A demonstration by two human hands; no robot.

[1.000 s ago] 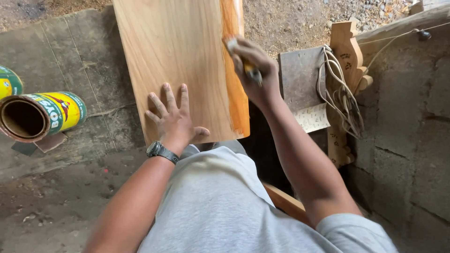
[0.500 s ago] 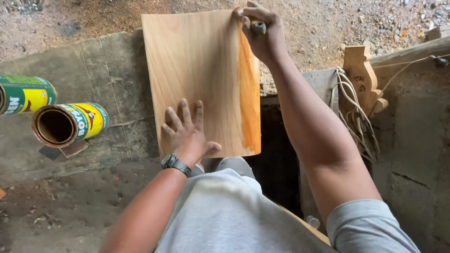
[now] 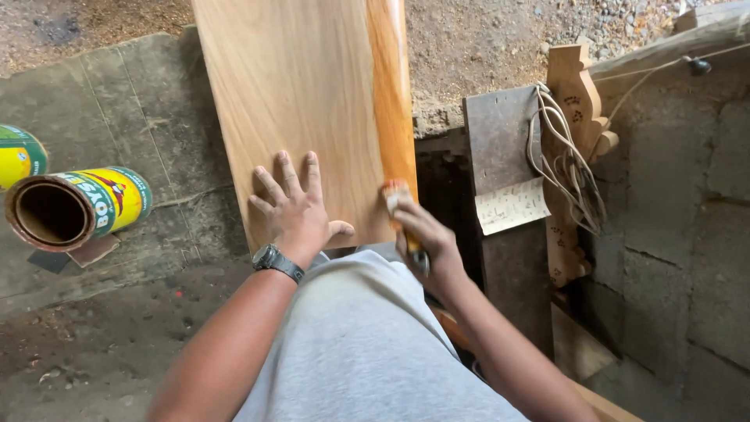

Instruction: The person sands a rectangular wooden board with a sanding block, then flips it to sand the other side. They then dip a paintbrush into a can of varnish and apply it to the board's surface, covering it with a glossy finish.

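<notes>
Wooden board (image 3: pixel 312 101) under flat, spread left hand (image 3: pixel 295 209); right hand (image 3: pixel 426 242) grip pinching brush (image 3: pixel 400 211) at its glossy edge.

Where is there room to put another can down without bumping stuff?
Bare concrete floor lies between the open can and the wooden board. The dusty ground below the can is also free. It is crowded right of the board: left hand, right hand with brush, and tangled cords.
</notes>
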